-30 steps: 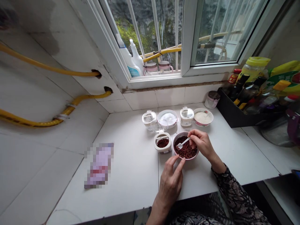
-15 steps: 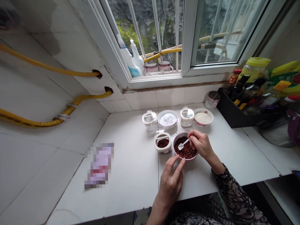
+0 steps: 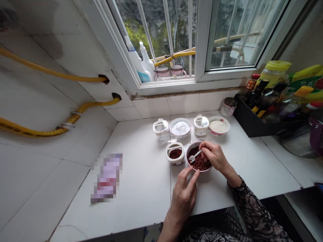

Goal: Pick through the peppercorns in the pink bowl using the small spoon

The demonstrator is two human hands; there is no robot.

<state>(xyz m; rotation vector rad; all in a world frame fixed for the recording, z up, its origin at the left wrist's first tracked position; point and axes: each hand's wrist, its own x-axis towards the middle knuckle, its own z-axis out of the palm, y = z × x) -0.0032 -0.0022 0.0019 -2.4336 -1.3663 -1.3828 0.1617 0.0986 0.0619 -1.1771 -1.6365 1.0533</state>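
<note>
My right hand (image 3: 215, 156) pinches the handle of a small white spoon (image 3: 195, 156), its scoop end low against dark red dried flakes or granules. These fill a pink-rimmed bowl (image 3: 205, 170) on the counter. Thumb and finger of my left hand (image 3: 185, 188) hold the bowl's near rim. Just left of the bowl stands a white-rimmed seasoning jar (image 3: 175, 160), its clear lid raised, with the same dark red contents inside. What lies under the scoop's tip is hidden.
Behind are two lidded jars (image 3: 160, 127), a bowl of white grains (image 3: 180, 127) and a bowl of off-white granules (image 3: 218, 127). A black bin (image 3: 254, 126) of bottles stands at right. A blurred purple packet (image 3: 108, 178) lies left. Window and tiled wall border the white counter.
My right hand has moved slightly left and the spoon has shifted left and down, its scoop now nearer the bowl's left side. My left hand stays at the rim.
</note>
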